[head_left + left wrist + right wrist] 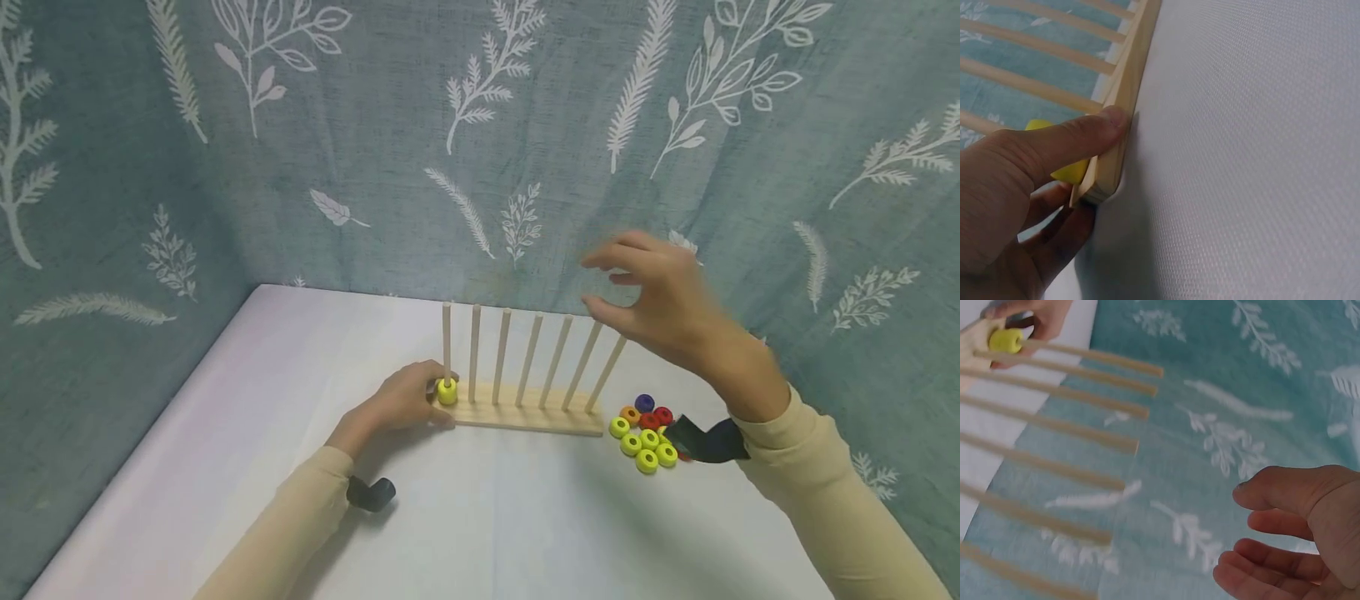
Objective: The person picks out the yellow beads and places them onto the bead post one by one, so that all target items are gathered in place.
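Note:
A wooden peg stand (517,417) with a row of several upright pegs stands on the table. At its left end, a yellow bead stack (447,392) sits low on the leftmost peg; how many beads it has is hard to tell. My left hand (405,398) grips that end, and in the left wrist view the thumb (1079,137) presses on the base's long edge. Raised above the right end, my right hand (648,287) holds nothing, its thumb and fingers apart. In the right wrist view a gap separates this hand (1297,531) from the pegs (1079,462).
Right of the stand lies a loose group of beads: several yellow ones (631,444), a blue one (644,403), an orange one (630,414) and red ones (649,421). A leaf-patterned teal curtain (390,125) hangs behind the white table (450,533).

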The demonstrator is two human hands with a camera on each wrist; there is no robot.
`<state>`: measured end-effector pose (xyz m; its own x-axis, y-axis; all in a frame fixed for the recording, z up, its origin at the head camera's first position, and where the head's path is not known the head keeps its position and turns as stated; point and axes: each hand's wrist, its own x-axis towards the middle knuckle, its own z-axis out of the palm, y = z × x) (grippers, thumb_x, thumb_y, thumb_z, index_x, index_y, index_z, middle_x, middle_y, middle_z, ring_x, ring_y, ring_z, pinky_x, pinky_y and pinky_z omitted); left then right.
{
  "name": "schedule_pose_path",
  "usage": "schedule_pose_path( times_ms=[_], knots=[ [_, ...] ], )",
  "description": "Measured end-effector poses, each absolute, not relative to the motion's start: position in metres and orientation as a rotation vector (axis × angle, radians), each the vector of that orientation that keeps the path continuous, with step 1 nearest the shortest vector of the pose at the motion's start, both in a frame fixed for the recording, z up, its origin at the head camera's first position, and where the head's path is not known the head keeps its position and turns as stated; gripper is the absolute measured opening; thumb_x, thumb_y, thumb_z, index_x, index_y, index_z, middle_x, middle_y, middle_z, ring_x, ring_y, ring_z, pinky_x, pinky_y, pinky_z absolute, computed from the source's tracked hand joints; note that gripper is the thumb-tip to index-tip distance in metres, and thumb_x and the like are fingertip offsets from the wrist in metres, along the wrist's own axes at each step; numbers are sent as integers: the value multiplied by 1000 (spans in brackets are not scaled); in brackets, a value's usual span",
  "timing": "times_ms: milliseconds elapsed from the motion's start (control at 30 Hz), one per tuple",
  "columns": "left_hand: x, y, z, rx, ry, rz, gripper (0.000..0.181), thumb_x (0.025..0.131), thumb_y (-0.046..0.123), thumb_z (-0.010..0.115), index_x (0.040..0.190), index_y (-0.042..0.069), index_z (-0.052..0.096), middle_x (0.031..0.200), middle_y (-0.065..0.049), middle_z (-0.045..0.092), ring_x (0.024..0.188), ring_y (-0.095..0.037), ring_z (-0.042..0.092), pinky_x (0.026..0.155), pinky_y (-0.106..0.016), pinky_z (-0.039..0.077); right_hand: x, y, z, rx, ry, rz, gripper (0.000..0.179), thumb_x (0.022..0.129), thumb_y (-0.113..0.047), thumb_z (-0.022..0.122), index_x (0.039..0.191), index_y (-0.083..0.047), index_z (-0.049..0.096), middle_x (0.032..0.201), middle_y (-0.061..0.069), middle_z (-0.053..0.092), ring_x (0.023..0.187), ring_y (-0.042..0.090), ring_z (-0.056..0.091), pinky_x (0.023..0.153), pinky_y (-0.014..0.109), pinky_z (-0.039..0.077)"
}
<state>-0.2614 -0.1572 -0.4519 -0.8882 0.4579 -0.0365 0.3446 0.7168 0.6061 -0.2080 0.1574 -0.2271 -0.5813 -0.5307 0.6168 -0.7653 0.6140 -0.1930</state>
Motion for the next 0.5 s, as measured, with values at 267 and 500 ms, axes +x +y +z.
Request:
schedule_pose_path(
  times_ms=[267,500],
  knots=[
    [-262,-160,-452,639,2724,951,65,66,27,93,124,14,66,129,-5,63,125,-32,53,106,-52,37,-181,207,-251,778,-2405,590,38,71,3,86,105,-4,73,100,6,68,94,24,67,81,19,52],
    [-264,-158,-455,658,2718,949,63,66,28,93,122,14,67,127,-5,63,122,-31,55,104,-51,40,-162,235,-282,683,-2426,575,38,68,4,86,103,-3,73,100,5,68,92,24,68,81,8,45]
  ],
)
